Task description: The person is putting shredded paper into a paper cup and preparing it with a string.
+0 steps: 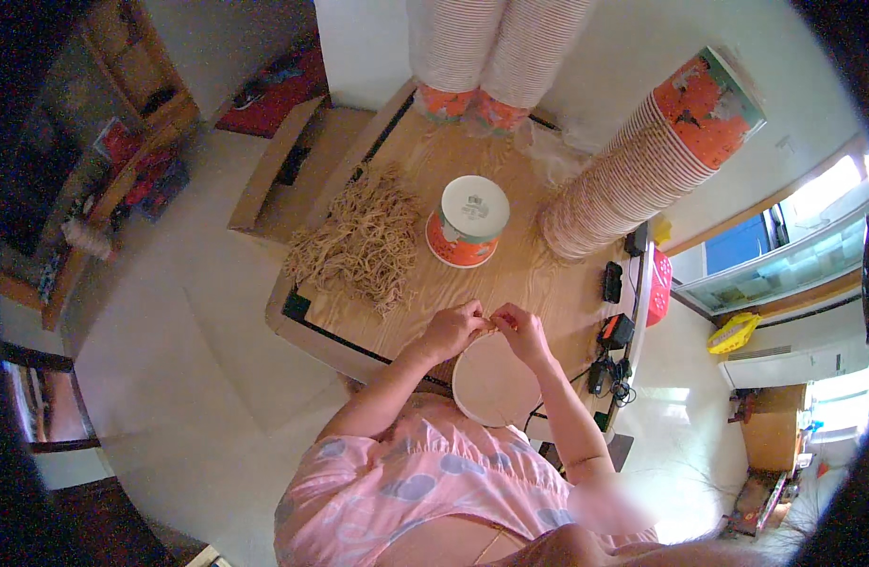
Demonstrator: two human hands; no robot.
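Note:
A round white paper bucket (496, 383) rests at the near edge of the wooden table, against my front, with its pale inside toward me. My left hand (456, 331) and my right hand (522, 335) meet at its far rim. Both have thumb and fingers pinched together there. Something small and orange-brown shows between the fingertips, too small to name; it may be part of the bucket's printed side. Just beyond my hands, an orange and green paper bucket (463, 244) stands upside down. To its left lies a loose heap of tan twisted cords (364, 241).
A tall stack of paper buckets (633, 165) leans at the right. Two plastic-wrapped stacks (458, 47) stand at the back. Along the table's right edge sit a black adapter (616, 331) and coiled cables (619, 389). An open cardboard box (302, 165) adjoins the table's left side.

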